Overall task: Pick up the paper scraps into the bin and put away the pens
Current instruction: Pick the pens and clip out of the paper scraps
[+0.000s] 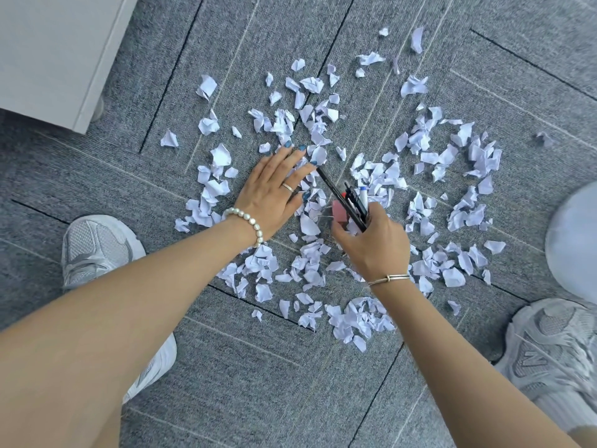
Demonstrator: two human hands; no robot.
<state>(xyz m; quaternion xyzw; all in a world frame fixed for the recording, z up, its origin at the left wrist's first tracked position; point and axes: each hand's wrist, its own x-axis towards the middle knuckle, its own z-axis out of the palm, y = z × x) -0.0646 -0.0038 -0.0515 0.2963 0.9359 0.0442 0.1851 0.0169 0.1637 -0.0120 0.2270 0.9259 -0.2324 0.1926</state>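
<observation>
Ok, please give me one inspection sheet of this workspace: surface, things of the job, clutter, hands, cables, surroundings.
Surface: grey carpet tiles with dark seams.
Job's things: white paper scraps scattered widely over the carpet; a bundle of pens in the right hand's grip; no bin seen.
Clutter: a pink eraser and a wire clip beside the pens.
Hands: left hand flat, fingers straight, on the scraps; right hand grips the pens.
Cables: nothing seen.
Surroundings: white cabinet corner upper left; grey sneakers at both sides.
</observation>
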